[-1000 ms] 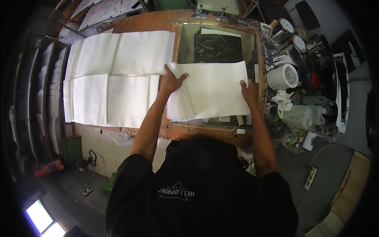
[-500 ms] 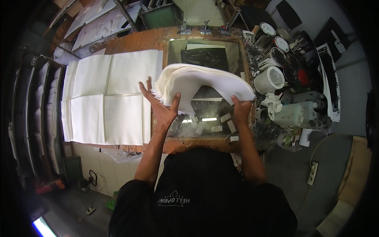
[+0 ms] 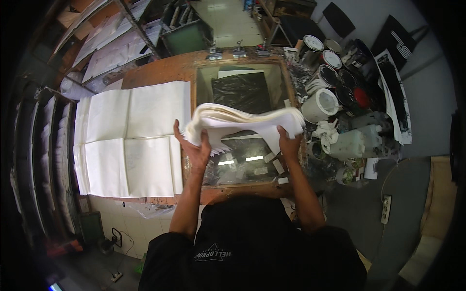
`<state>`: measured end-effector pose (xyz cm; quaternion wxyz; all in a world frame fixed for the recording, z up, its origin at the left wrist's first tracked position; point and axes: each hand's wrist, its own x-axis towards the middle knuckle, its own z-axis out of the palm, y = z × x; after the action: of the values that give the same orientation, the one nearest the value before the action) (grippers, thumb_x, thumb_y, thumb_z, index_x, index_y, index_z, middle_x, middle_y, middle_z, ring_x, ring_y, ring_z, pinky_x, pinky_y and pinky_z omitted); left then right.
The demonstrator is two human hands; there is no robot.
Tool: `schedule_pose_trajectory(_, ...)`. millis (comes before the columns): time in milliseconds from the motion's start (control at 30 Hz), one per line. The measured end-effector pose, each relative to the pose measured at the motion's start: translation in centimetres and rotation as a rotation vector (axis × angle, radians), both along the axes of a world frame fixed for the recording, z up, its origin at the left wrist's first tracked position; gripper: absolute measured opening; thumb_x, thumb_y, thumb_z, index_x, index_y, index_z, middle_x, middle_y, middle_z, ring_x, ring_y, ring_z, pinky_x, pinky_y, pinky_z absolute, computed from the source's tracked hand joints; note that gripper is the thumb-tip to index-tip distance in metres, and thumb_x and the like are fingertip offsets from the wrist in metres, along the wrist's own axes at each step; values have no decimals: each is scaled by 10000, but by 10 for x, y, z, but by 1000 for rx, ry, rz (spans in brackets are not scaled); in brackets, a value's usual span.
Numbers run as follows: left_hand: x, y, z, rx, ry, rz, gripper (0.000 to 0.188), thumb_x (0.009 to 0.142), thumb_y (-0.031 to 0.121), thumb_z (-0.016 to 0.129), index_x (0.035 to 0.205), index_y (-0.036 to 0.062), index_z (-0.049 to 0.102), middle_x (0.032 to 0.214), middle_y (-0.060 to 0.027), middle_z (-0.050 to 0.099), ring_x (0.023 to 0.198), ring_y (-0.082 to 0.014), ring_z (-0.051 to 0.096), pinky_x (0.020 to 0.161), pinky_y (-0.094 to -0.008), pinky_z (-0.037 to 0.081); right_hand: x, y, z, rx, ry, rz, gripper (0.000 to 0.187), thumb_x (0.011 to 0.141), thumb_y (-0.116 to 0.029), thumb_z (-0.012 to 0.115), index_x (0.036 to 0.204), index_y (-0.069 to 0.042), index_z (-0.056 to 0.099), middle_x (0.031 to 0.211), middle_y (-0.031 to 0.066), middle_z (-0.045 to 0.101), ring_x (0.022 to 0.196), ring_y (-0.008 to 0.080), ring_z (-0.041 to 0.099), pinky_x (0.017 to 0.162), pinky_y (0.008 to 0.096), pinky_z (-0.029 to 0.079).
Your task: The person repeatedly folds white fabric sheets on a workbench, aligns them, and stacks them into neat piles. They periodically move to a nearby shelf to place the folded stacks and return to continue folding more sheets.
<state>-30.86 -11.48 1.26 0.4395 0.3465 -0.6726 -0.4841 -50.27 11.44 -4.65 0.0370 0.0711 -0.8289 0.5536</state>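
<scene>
Between my two hands a thick stack of thin white sheets [image 3: 238,116] is held up by its ends, its middle bowed into a wavy curve. My left hand [image 3: 196,151] grips the left end, thumb on the near side, where the edges fan out. At the right end my right hand [image 3: 290,144] has its thumb pressed on the sheets. Below lies a glass panel [image 3: 228,177] in a wooden frame, with small clear pieces scattered on it. Beyond the stack, a black plastic sheet [image 3: 240,92] lies over the panel, partly covered by it.
Piles of white sheets [image 3: 150,111] lie on the wooden table [image 3: 150,70] to the left. Metal clamps [image 3: 239,51] line its far edge. Paint cans [image 3: 332,59], a white bucket [image 3: 320,105] and a translucent jerrycan [image 3: 347,144] crowd the right side. Shelves [image 3: 48,160] stand far left.
The stack has gone from a high arch to a flatter, wavy shape. Both hands still hold its ends. The whole view has shifted, with the table now lower in it.
</scene>
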Motion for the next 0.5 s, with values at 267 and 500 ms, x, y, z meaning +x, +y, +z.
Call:
schedule_pose_trajectory(267,-28,-85,-19,244,-898,-135,864,769,290,696,1411,-101,270,1171,-364,643,1152,-482,622,1016,-502,482,-66,0,32,314,-451,582,343,738,-113,825,1006,83,737,870,167,762,760,254,735,726,372,571)
schedule_pose_trajectory(500,-40,-64,-28,173,-1145,-97,1156,785,453,760,1522,-95,58,1262,-339,623,1171,-464,630,1037,-467,494,-63,22,-55,280,-472,513,406,709,-65,857,1057,79,707,996,169,752,804,228,727,722,354,571)
